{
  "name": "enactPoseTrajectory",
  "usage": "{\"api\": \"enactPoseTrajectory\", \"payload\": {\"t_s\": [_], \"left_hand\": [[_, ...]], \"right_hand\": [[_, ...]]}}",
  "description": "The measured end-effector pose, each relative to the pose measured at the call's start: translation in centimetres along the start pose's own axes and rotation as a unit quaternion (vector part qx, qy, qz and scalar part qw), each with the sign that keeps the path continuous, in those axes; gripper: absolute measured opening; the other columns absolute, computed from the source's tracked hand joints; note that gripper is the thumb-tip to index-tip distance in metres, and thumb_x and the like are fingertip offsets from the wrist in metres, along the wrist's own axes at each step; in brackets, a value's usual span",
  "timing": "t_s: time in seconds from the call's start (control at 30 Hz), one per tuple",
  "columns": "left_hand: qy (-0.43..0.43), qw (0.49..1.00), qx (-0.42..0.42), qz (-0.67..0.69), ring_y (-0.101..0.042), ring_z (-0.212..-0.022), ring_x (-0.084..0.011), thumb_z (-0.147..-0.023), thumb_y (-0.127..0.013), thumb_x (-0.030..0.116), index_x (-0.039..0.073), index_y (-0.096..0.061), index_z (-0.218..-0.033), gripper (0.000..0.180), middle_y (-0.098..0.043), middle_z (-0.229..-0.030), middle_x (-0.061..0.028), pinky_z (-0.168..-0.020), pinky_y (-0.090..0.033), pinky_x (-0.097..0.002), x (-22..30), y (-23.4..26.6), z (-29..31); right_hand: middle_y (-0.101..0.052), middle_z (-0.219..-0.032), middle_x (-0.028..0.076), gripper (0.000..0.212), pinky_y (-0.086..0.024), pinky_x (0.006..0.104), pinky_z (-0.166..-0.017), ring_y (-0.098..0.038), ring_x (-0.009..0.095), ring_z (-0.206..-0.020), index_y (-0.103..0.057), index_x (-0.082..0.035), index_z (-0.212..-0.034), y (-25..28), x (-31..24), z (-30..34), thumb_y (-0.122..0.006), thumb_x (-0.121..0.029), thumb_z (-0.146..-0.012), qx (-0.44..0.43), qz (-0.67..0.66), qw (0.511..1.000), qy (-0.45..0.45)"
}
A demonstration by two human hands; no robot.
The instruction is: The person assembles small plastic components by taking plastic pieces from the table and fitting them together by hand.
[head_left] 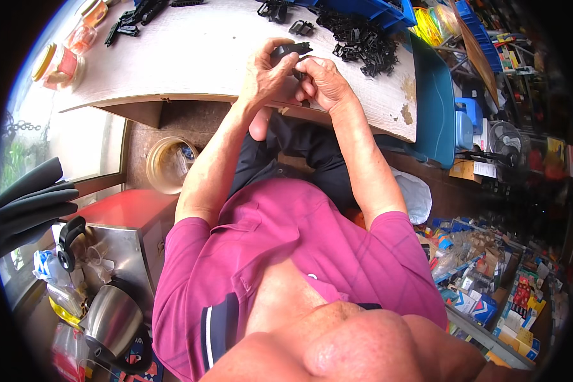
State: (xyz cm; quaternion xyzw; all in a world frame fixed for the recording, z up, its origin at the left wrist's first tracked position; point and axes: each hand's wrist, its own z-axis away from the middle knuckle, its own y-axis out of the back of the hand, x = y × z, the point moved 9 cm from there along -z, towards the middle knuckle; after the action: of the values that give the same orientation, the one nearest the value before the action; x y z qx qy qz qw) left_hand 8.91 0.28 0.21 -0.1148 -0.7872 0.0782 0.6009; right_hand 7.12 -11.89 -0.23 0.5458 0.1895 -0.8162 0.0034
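My left hand (263, 75) is closed around a black plastic part (290, 51) above the front edge of the pale table. The part's notched end points to the right. Close beside it, my right hand (328, 83) has its fingers curled in a pinch near the lower end of that part. Some small dark thing shows between the right fingers, too hidden to name. Just beyond the hands lies a single black plastic clip-like piece (301, 27), with a heap of similar black pieces (369, 48) to its right.
The pale table (197, 57) carries long black parts (134, 22) and lidded jars (57, 67) at left. A blue bin (388, 14) stands at the back. A teal chair (436, 102) is at the right; a bucket (170, 164) sits on the floor below.
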Motion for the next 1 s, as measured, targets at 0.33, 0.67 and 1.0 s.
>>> {"api": "enactPoseTrajectory", "payload": {"t_s": [0.33,0.67,1.0], "left_hand": [[-0.034,0.989,0.143,-0.013,-0.061,-0.067,-0.0091,-0.088,-0.068,0.006,0.001,-0.060,-0.111,0.025,-0.064,-0.081,-0.0047,-0.060,-0.053,-0.0243,1.2,1.3,1.0],[0.014,0.999,0.029,0.014,-0.061,-0.067,-0.0079,-0.087,-0.068,0.010,0.000,-0.060,-0.113,0.028,-0.064,-0.080,-0.0040,-0.061,-0.052,-0.0222,0.5,0.2,0.9],[-0.041,0.985,-0.046,-0.161,-0.057,-0.072,-0.0071,-0.084,-0.066,0.005,0.002,-0.063,-0.112,0.028,-0.063,-0.086,-0.0014,-0.066,-0.049,-0.0242,1.3,-1.4,1.3]], "right_hand": [[-0.051,-0.049,0.003,0.018,-0.046,0.0294,-0.043,-0.049,0.016,-0.040,-0.063,-0.005,-0.083,0.9,0.4,0.9,-0.070,-0.022,-0.085,0.159,0.038,0.983,0.089],[-0.036,-0.047,0.000,0.022,-0.058,0.0475,-0.048,-0.046,0.014,-0.039,-0.051,-0.005,-0.079,0.3,-3.4,1.7,-0.057,-0.022,-0.091,0.067,-0.106,0.982,0.144],[-0.035,-0.046,-0.001,0.023,-0.059,0.0502,-0.052,-0.044,0.014,-0.039,-0.054,-0.007,-0.086,1.0,-2.1,1.7,-0.059,-0.028,-0.094,0.068,-0.051,0.993,0.081]]}}
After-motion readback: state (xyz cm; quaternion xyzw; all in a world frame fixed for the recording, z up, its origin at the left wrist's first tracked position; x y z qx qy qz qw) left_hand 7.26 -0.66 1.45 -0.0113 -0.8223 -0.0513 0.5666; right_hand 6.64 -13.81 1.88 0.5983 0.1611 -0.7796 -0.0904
